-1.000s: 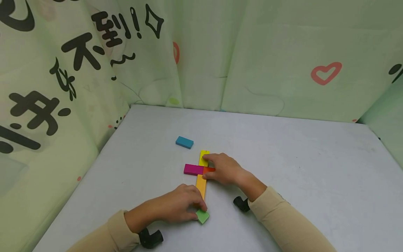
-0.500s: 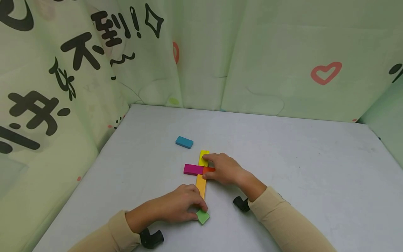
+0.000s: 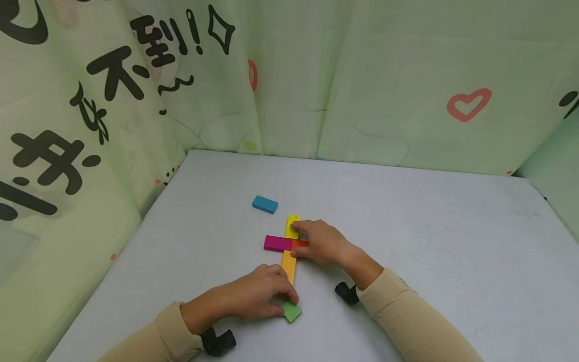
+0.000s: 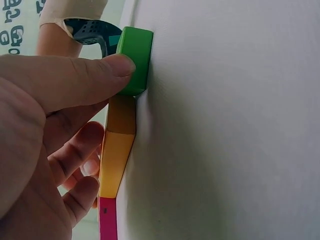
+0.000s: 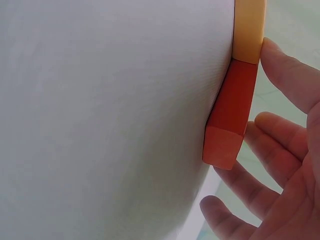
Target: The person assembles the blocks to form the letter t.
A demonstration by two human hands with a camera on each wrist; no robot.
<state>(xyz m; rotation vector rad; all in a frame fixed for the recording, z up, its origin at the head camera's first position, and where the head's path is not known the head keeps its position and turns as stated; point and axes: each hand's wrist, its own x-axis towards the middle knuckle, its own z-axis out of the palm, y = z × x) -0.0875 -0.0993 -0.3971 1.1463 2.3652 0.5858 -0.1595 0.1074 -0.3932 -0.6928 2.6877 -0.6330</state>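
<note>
Left hand (image 3: 262,294) pinches green block (image 3: 291,311), right hand (image 3: 323,244) loosely on block cluster
Head: green block on bench (image 3: 420,241), near end of amber block (image 3: 288,266); right hand touches yellow block (image 3: 290,234), probably steadying; left wrist: thumb pressed to green block, likely for fine control; right wrist: thumb against amber block, fingers relaxed around red block (image 5: 232,100), apparently bracing, no firm grip

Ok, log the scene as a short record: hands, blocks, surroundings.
left hand: pinches green block
right hand: one finger over yellow block, thumb at orange block
cross layout: yellow block far, orange block near, magenta block left, red block right, partly hidden
green-orange contact: cannot tell
apart: blue block, beyond magenta block
surface: white table
backdrop: pale green curtain
</note>
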